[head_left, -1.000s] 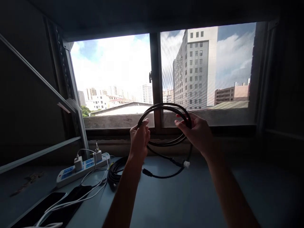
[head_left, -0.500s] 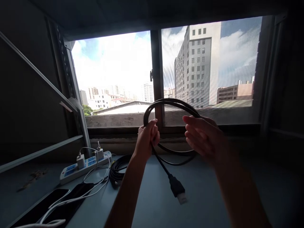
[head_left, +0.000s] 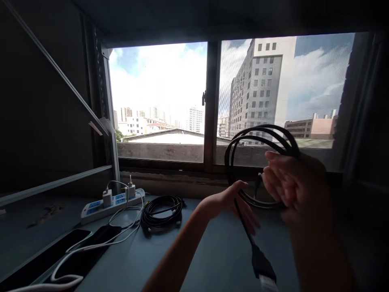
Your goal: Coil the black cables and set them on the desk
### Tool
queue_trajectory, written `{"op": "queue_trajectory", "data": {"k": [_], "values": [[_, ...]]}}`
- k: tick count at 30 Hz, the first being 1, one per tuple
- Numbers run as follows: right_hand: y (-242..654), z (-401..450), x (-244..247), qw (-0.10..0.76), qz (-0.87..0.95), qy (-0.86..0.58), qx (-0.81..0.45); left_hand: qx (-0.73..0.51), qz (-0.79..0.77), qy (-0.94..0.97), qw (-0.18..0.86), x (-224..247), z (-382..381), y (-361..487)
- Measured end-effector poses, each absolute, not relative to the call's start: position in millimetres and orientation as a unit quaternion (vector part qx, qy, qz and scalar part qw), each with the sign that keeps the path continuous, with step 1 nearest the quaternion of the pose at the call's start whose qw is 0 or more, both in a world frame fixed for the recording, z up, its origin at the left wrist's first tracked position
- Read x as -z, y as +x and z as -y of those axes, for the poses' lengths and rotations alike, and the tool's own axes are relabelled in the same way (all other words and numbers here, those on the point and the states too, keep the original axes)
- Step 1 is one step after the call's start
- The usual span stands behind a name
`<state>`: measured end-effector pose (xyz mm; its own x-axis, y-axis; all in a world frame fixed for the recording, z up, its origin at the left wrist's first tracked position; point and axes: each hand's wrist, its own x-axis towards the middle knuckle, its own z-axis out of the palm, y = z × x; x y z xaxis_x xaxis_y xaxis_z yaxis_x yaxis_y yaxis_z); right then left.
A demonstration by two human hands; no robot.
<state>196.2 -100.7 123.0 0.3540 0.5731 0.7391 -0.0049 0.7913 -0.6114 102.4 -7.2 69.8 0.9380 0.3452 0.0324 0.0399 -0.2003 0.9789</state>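
Note:
A black USB cable (head_left: 228, 160) hangs in a loose coil in front of the window. My right hand (head_left: 291, 182) is closed around the right side of the loops, fingers curled. At the lower left of the coil, my left hand (head_left: 220, 202) has its thumb and fingers stretched apart, with the cable passing beside them; the fingers are a little blurred. From there one end runs down to a USB plug (head_left: 263, 265), which dangles above the table. Beside the right hand's fingers, a small connector (head_left: 258, 184) partly shows.
A second coiled black cable (head_left: 162, 213) lies on the blue-grey table (head_left: 212, 251). Left of it stands a white power strip (head_left: 114, 207) with two chargers and white cords. Two dark phone-like slabs (head_left: 91, 251) lie in front. Behind is a window (head_left: 158, 101).
The coil has shifted right and is now gathered in my right hand, which has closed. My left hand has loosened from its fist and moved right and down. The view has turned slightly left.

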Motion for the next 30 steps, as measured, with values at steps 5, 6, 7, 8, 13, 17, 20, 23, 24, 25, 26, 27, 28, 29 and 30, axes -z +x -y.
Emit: {"op": "queue_trajectory", "data": {"k": [5,6,7,8,13,17,20,23,24,25,26,27,28,29,30], "values": [[199.9,98.8,-121.3,0.770,0.570,-0.199,-0.205,-0.226,-0.129,0.677,0.689,-70.0,-0.3,102.2],[199.7,97.8,-121.5,0.772,0.570,-0.187,-0.209,-0.269,-0.134,0.654,0.694,-70.3,-1.5,103.7],[199.2,96.5,-122.1,0.777,0.563,-0.178,-0.217,-0.307,-0.127,0.638,0.695,-71.2,-2.2,104.9],[198.5,95.1,-122.8,0.784,0.550,-0.173,-0.229,-0.338,-0.111,0.627,0.693,-72.7,-2.5,105.2],[198.7,82.3,-125.3,0.802,0.484,-0.172,-0.304,-0.466,-0.027,0.590,0.659,-87.7,-1.3,93.2],[202.5,65.0,-122.9,0.782,0.461,-0.202,-0.368,-0.553,-0.015,0.568,0.609,-98.4,-3.9,77.9],[200.9,55.1,-119.5,0.778,0.462,-0.233,-0.356,-0.613,-0.039,0.577,0.538,-102.4,-6.6,70.4],[197.4,51.5,-116.3,0.765,0.494,-0.266,-0.316,-0.655,-0.066,0.599,0.457,-105.0,-8.2,66.1],[196.5,51.4,-115.5,0.759,0.508,-0.273,-0.302,-0.665,-0.074,0.602,0.436,-105.9,-8.7,65.1],[195.8,51.6,-114.8,0.754,0.522,-0.280,-0.283,-0.672,-0.081,0.605,0.419,-106.7,-9.2,64.3],[195.1,52.0,-114.3,0.754,0.532,-0.286,-0.257,-0.679,-0.089,0.608,0.403,-107.3,-9.8,63.7],[194.5,52.4,-113.7,0.758,0.538,-0.294,-0.220,-0.685,-0.098,0.610,0.386,-107.8,-10.3,63.3],[193.9,52.8,-113.2,0.766,0.540,-0.304,-0.173,-0.691,-0.110,0.613,0.366,-107.9,-10.7,63.2],[193.4,53.0,-112.8,0.773,0.538,-0.315,-0.118,-0.697,-0.124,0.617,0.343,-107.8,-10.8,63.4],[193.0,53.0,-112.3,0.778,0.534,-0.324,-0.062,-0.702,-0.141,0.621,0.319,-107.5,-10.3,64.0]]}}
